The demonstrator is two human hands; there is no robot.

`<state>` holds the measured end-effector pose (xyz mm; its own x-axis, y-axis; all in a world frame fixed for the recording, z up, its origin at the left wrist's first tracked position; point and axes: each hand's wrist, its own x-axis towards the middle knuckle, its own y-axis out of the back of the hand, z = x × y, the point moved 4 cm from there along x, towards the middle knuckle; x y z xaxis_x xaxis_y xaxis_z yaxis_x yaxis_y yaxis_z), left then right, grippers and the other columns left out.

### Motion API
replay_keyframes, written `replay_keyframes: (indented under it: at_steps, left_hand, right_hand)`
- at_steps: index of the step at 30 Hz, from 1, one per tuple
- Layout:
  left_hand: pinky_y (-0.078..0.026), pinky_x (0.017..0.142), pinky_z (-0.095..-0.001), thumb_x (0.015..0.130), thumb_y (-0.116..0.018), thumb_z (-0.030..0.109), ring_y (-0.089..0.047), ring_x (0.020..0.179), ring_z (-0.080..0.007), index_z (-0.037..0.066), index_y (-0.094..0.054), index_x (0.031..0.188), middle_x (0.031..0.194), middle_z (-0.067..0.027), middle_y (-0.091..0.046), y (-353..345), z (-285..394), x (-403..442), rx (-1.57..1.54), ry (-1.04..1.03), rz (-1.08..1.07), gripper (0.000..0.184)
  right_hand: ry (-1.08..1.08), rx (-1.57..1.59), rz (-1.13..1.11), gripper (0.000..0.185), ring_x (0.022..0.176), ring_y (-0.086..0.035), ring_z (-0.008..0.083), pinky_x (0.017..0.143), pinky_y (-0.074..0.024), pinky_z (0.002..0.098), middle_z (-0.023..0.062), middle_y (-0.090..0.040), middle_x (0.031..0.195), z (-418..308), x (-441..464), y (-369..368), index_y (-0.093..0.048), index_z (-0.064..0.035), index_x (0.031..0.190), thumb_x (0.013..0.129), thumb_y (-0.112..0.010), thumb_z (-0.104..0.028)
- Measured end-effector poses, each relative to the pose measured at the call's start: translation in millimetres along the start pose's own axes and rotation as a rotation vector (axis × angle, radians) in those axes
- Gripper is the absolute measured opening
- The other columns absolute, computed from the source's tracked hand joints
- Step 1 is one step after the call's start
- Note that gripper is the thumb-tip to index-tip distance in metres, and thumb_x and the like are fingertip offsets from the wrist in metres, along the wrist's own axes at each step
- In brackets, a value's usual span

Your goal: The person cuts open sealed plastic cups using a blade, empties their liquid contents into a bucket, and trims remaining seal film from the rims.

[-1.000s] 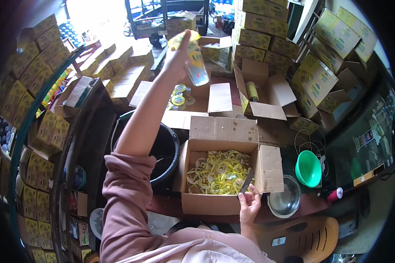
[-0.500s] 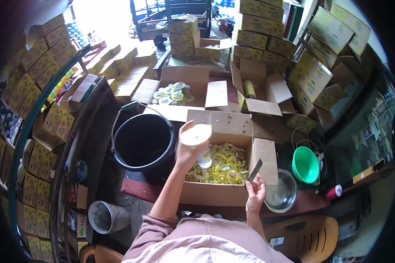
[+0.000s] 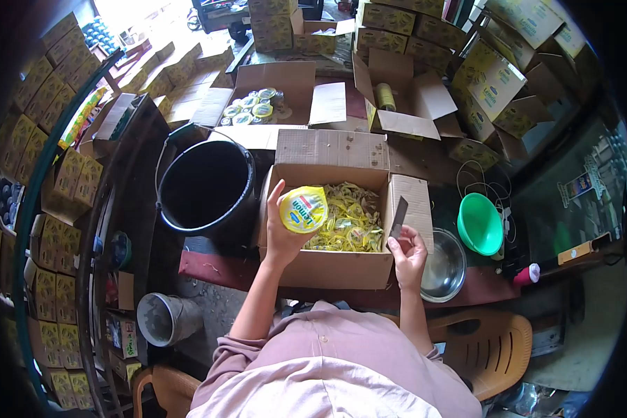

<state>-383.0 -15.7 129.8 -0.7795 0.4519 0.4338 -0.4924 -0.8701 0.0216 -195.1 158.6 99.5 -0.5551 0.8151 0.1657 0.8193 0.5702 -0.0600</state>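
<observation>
My left hand [image 3: 283,235] is wrapped round a sealed plastic cup [image 3: 304,210]. Its yellow-and-green lid, printed "Lemon", faces up toward me. In my right hand [image 3: 409,256] a flat dark metal blade [image 3: 400,214] is pinched between thumb and fingers, pointing up and away. The blade is apart from the cup. Beneath both hands stands an open cardboard box [image 3: 334,268], filled with yellow film trimmings [image 3: 352,209]. The cup is above the box's left part.
Left of the box is a black bucket [image 3: 205,187]. Behind it, a carton [image 3: 275,73] holds several lidded cups [image 3: 252,108]; another holds a yellow roll [image 3: 384,97]. At right are a steel bowl [image 3: 444,268], a green basin [image 3: 481,224] and a pink thread spool [image 3: 527,274].
The cup has turned in my left hand, so its printed lid now faces me squarely. My view has shifted, and the surroundings sit higher in it. My right hand keeps the blade.
</observation>
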Motion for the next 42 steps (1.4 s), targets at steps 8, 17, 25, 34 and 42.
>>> replay_keyframes:
  at_steps: [8, 17, 25, 34, 42]
  left_hand:
    - [-0.047, 0.089, -0.0344, 0.057, -0.079, -0.004, -0.057, 0.102, -0.0218, 0.011, -0.001, 0.142, 0.113, -0.0169, -0.054, -3, 8, 10, -0.071, -0.052, -0.093, 0.117]
    - [-0.045, 0.09, -0.0326, 0.072, -0.068, -0.004, -0.055, 0.105, -0.0194, 0.002, -0.007, 0.14, 0.112, -0.0152, -0.055, 17, -9, 48, -0.646, 0.165, 0.02, 0.092]
    - [-0.034, 0.103, -0.0383, 0.085, -0.054, 0.042, -0.038, 0.125, -0.0239, 0.004, -0.025, 0.136, 0.135, -0.0135, -0.038, 59, 9, 59, -1.25, 0.146, 0.064, 0.07]
    - [-0.047, 0.083, -0.039, 0.085, -0.056, 0.044, -0.057, 0.097, -0.0192, 0.007, -0.035, 0.131, 0.119, -0.0102, -0.052, 169, 28, 54, -0.804, 0.124, 0.282, 0.063]
    - [-0.046, 0.08, -0.025, 0.063, -0.08, 0.007, -0.059, 0.088, -0.0123, 0.0, -0.054, 0.108, 0.098, -0.0074, -0.061, 231, -6, 72, 0.305, 0.172, 0.232, 0.053]
  right_hand:
    - [0.272, -0.226, -0.244, 0.026, 0.062, -0.055, 0.0082, 0.058, -0.0398, 0.0219, 0.0036, -0.063, 0.073, -59, 26, -46, -0.062, -0.0071, 0.1, 0.075, -0.064, 0.0]
    - [0.254, -0.027, -0.36, 0.041, 0.064, -0.052, 0.0057, 0.06, -0.0409, 0.0213, 0.0021, -0.06, 0.071, -92, 51, -80, -0.058, -0.0064, 0.113, 0.074, -0.065, 0.003]
    - [0.161, 0.116, -0.441, 0.043, 0.067, -0.05, 0.0051, 0.062, -0.041, 0.0187, 0.0005, -0.056, 0.074, -84, 55, -91, -0.053, -0.0019, 0.115, 0.075, -0.065, 0.006]
    - [0.055, 0.081, -0.367, 0.04, 0.068, -0.051, 0.0048, 0.064, -0.0421, 0.0183, -0.0004, -0.056, 0.075, -45, 40, -120, -0.055, -0.0037, 0.114, 0.076, -0.065, 0.005]
    - [0.167, -0.072, -0.444, 0.038, 0.067, -0.056, 0.0074, 0.064, -0.0448, 0.0227, 0.0029, -0.062, 0.076, -60, 28, -216, -0.06, -0.0042, 0.111, 0.075, -0.063, 0.006]
